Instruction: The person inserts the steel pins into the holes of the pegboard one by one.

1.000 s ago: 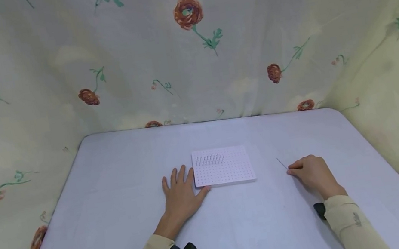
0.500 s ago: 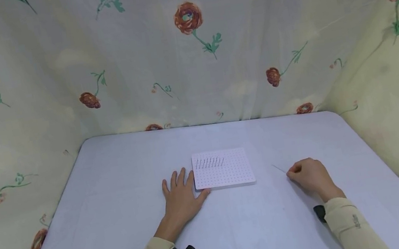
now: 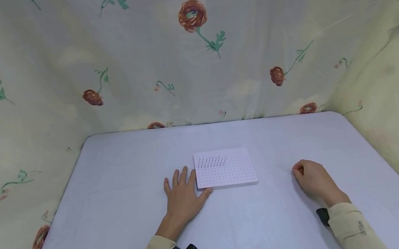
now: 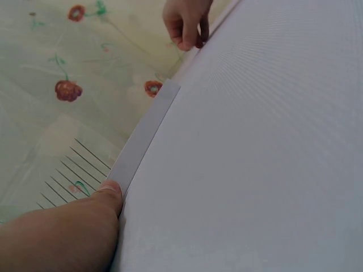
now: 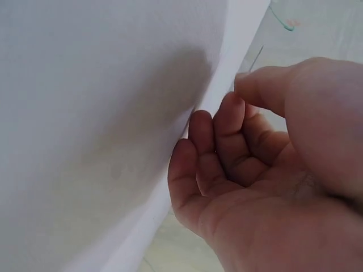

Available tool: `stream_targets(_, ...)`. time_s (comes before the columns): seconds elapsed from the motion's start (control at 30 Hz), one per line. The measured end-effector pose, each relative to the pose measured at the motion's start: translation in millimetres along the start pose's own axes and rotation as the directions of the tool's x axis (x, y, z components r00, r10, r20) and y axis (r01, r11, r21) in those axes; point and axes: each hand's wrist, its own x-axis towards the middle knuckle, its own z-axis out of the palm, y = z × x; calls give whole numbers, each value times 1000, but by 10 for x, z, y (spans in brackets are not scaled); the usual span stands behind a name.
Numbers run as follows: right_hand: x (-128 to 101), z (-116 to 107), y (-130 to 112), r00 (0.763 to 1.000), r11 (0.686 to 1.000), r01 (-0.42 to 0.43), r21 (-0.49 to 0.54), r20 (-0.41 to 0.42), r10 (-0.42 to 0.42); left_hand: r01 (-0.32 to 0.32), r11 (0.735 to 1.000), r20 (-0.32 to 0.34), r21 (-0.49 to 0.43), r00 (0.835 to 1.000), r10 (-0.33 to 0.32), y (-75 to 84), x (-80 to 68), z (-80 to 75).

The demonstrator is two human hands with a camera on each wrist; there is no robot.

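Both my hands rest on the smooth pale table [image 3: 121,224]: my left hand [image 3: 182,194] lies flat, fingers straight and slightly spread, thumb touching the near left corner of the board [image 3: 226,172]. My right hand [image 3: 313,178] sits well to the board's right, fingers curled, thumb meeting the fingertips; whether they pinch anything I cannot tell. That board is flat, white, rectangular and dotted with holes, with thin metal pins [image 3: 211,162] standing along its far edge.

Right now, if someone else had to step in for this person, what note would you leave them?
Left hand lies flat on the table, thumb against the pegboard at its near-left corner.
Right hand, right of the board, pinches a thin pin.
Done: one row of pins stands at its far left.
Left: other holes bare; held pin probably goes in next.
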Motion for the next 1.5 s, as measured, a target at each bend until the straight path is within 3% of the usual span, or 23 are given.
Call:
stream_targets(0.3, -25, -45, 0, 997, 988, -82, 130, -4, 83, 1, 1000, 5, 2, 1000, -1, -8, 0, 8)
stream_targets(0.57, 29, -43, 15, 994, 969, -103, 223, -23, 111, -1, 1000, -4, 4, 1000, 1, -12, 4, 12)
stream_targets(0.83, 46, -39, -52, 989, 912, -142, 385, 16, 147, 2, 1000, -8, 0, 1000, -2, -3, 1, 11)
stream_targets(0.93, 48, -27, -97, 990, 888, -123, 444, -10, 142, 2, 1000, -8, 3, 1000, -2, -2, 1, 10)
stream_targets(1.27, 99, 19, -290, 988, 849, -77, 522, -73, 134, 1, 1000, 25, 10, 1000, -1, -22, -10, 0)
stream_targets(1.5, 185, 31, -539, 976, 848, -18, 529, -173, 129, -11, 1000, -15, 12, 1000, 11, -15, -10, -28)
